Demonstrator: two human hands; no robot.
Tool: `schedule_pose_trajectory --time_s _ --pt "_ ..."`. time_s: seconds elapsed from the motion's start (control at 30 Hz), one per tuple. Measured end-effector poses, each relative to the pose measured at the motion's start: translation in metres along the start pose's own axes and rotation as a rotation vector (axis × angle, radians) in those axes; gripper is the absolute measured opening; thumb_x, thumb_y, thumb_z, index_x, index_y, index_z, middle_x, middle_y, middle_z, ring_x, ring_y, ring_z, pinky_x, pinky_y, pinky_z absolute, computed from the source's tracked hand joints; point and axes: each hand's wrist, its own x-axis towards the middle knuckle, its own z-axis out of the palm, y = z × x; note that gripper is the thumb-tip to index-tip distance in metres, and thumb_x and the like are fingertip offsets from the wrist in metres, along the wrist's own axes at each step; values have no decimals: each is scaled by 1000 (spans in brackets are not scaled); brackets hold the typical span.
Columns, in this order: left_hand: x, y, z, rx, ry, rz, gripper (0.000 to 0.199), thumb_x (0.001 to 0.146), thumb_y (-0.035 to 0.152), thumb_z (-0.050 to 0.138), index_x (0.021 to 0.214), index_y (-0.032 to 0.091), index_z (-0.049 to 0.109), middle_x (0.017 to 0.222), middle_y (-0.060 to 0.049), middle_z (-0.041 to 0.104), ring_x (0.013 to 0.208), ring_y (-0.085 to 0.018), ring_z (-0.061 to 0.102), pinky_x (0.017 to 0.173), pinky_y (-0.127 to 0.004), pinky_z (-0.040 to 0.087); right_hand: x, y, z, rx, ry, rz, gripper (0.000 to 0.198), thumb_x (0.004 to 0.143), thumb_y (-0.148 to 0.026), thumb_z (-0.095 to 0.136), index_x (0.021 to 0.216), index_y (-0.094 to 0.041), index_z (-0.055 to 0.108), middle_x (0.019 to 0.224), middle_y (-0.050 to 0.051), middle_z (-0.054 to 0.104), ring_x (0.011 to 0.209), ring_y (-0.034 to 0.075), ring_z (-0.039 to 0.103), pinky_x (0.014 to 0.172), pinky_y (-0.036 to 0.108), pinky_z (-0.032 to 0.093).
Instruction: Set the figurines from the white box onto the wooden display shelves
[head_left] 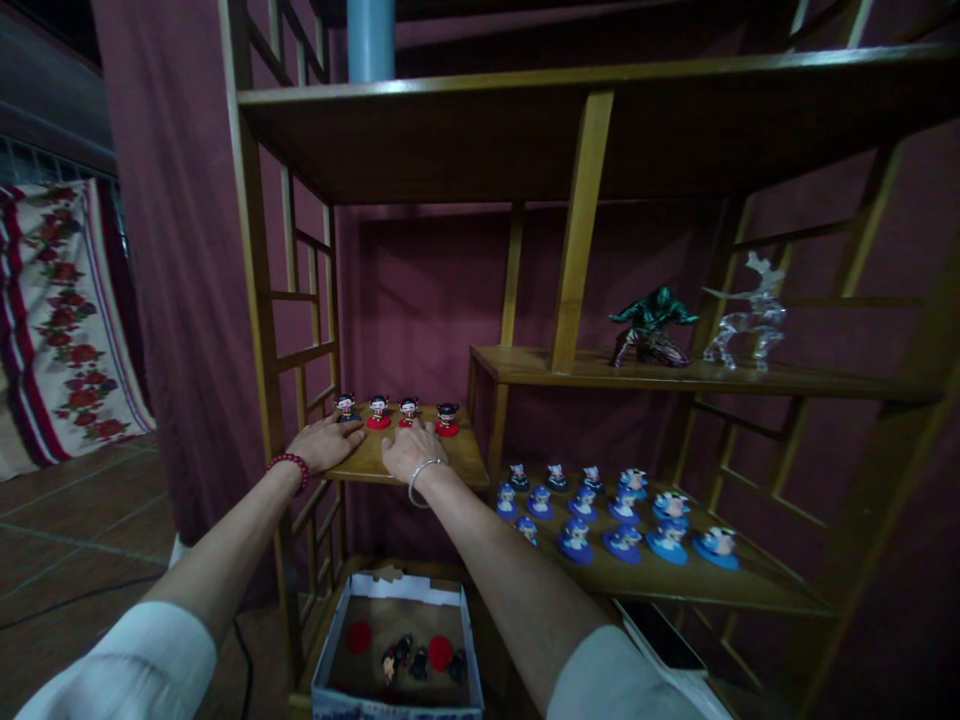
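Note:
Several small black-haired figurines stand in a row on the left wooden shelf [367, 462]. My left hand [328, 443] lies palm down on that shelf's left edge. Its fingers are stretched out just in front of the leftmost figurine [345, 407], and I cannot tell whether they touch it. My right hand [412, 450] is at the third figurine [408, 406], fingers closed round its lower part and hiding most of its base. Between my hands stands the second figurine [379, 409] on a red base. Right of my right hand is another red-based figurine [447, 418].
Below, an open cardboard box [325, 655] holds red discs and dark figurines. The lower right shelf [780, 590] bears several blue- and black-based figurines. Above it stand a green figure [652, 325] and a clear deer [754, 318]. A wooden post [581, 230] divides the unit.

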Motion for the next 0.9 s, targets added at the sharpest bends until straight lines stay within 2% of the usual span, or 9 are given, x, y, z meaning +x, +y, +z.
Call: schedule_pose_trajectory --time_s 0.17,0.27,0.37,0.43,0.53,0.67,0.73,0.9 --pt "-9 0 -1 -34 143 -9 45 79 48 27 109 33 55 127 1 46 109 -21 48 87 -31 39 -6 0 0 11 78 -23 42 79 -33 36 95 -6 63 105 19 57 102 28 47 84 36 35" --pt "-17 0 -2 -59 260 -86 42 80 42 26 104 30 59 111 -2 59 96 -20 56 77 -29 44 -12 0 -1 7 124 -32 40 80 -32 35 93 -8 64 100 18 59 97 27 50 81 35 36" --pt "-24 2 -4 -61 276 -178 43 80 41 26 105 27 59 96 -5 65 88 -21 59 71 -29 45 -18 -1 -3 -8 148 -50 38 81 -28 33 92 -9 64 99 17 60 96 27 51 81 34 37" --pt "-28 3 -4 -49 256 -187 43 80 41 27 105 27 59 93 -6 66 86 -21 60 70 -29 45 -21 0 -3 -15 169 -102 37 82 -25 31 91 -10 64 99 15 60 97 25 50 83 33 36" --pt "-39 5 -2 -18 261 -156 44 81 43 26 104 26 59 97 -5 65 89 -20 59 74 -28 44 -21 2 -3 -19 155 -232 33 81 -21 33 92 -12 63 98 12 60 96 21 51 88 29 33" --pt "-59 4 5 0 354 89 51 86 40 15 108 21 57 117 -3 56 110 -16 47 91 -26 35 -16 5 0 -4 59 -394 36 84 -27 29 100 -16 59 106 7 58 99 17 49 88 28 33" --pt "-66 1 7 -4 363 156 54 87 40 12 113 19 54 123 -2 51 117 -14 40 96 -27 30 -14 5 2 1 35 -439 40 86 -32 25 105 -16 57 112 7 56 103 17 47 89 30 33" --pt "-64 -5 4 -7 217 138 56 85 47 12 120 22 47 128 -1 45 121 -16 35 98 -31 27 -13 4 3 -9 -12 -461 45 87 -37 22 112 -16 52 121 8 50 112 18 42 92 33 31"
